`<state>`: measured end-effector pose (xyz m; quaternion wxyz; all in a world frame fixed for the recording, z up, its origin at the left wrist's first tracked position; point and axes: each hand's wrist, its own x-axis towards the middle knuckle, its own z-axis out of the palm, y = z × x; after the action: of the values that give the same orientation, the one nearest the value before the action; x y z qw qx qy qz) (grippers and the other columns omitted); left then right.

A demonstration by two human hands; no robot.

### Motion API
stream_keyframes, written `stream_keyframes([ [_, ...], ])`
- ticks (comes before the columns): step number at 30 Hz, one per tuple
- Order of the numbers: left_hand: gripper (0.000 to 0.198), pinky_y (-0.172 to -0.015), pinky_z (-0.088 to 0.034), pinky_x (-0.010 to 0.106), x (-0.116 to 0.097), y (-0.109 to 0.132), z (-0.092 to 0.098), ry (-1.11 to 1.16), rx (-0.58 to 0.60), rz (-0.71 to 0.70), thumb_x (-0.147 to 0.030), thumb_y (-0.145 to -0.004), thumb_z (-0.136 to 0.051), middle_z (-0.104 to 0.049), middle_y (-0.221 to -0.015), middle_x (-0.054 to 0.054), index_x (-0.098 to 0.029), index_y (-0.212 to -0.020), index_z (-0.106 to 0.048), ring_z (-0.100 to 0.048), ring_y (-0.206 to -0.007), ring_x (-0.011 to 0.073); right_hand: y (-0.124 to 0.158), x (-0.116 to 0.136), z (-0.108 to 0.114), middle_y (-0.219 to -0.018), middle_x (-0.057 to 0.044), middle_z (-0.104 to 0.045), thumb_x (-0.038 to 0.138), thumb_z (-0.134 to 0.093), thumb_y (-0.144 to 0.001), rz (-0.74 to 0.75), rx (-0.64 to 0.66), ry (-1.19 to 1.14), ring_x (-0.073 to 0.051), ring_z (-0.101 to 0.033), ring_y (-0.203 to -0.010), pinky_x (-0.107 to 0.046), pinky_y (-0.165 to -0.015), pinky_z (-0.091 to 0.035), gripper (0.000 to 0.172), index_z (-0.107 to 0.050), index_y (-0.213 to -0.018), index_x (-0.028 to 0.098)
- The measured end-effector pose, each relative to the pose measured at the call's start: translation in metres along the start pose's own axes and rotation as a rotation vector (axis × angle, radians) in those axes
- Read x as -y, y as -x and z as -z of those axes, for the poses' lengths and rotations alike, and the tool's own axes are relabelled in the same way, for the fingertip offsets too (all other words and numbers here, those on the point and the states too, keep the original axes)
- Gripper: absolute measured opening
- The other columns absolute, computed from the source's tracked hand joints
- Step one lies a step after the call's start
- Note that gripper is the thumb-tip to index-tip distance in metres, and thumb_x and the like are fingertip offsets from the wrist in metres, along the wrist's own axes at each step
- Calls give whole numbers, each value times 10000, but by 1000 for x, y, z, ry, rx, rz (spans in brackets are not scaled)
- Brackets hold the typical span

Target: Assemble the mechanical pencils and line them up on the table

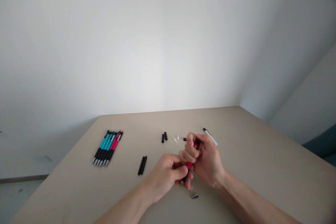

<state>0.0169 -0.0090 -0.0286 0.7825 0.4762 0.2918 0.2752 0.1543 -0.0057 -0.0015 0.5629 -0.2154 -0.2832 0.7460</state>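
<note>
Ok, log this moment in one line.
left grip: on red barrel | right grip: same barrel | pen row: at left

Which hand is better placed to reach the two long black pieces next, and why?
Probably the left hand: it's nearer the black pieces than the right hand, though both hold the red pen.

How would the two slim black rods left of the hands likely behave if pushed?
The black rods look slim and roundish, so they would probably roll sideways. Lying side by side, one may nudge the other. Their straight outlines suggest stiffness.
</note>
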Motion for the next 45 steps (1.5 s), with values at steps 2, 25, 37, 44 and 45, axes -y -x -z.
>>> stream_keyframes([
  [2, 199, -638, -440, 302, 0, 1, -1, 17, 11, 10, -286, -743, -663, -587, -696, 33, -122, -699, -558, -552, -544, 117, 0, 1, -2, -426, 110, -130, 375, -428, -797, 0, -26, -29, -84, -96, -402, -212, -387, -210, 244, -471, -625, 207],
  [25, 206, -555, -489, 324, -22, 7, 7, -116, -56, 54, -300, -729, -629, -549, -664, 5, -101, -778, -609, -474, -450, 81, -15, 18, 17, -683, -70, -671, 450, -747, -680, 303, -322, 372, -157, -582, -657, -255, -612, -467, 334, -683, -681, 122],
  [37, 129, -718, -425, 260, -23, 4, 14, -552, -231, -364, -224, -835, -547, -611, -775, 42, -135, -810, -638, -563, -763, 156, -6, 24, 16, -670, -7, -582, 398, -634, -816, 488, -243, 681, -79, -476, -470, -204, -396, -404, 266, -682, -904, 152],
  [44, 136, -756, -454, 247, -24, 5, 16, -638, -252, -602, -209, -874, -541, -657, -858, 52, -166, -829, -662, -607, -822, 155, -2, 19, 10, -694, -46, -658, 332, -621, -796, 455, -201, 745, -89, -471, -486, -209, -397, -432, 205, -709, -840, 153],
  [45, 148, -771, -457, 251, -25, 5, 17, -655, -246, -635, -208, -881, -533, -662, -869, 55, -169, -832, -667, -611, -839, 155, -2, 19, 11, -689, -47, -662, 328, -626, -792, 445, -207, 750, -91, -471, -489, -206, -395, -428, 193, -701, -823, 153],
])
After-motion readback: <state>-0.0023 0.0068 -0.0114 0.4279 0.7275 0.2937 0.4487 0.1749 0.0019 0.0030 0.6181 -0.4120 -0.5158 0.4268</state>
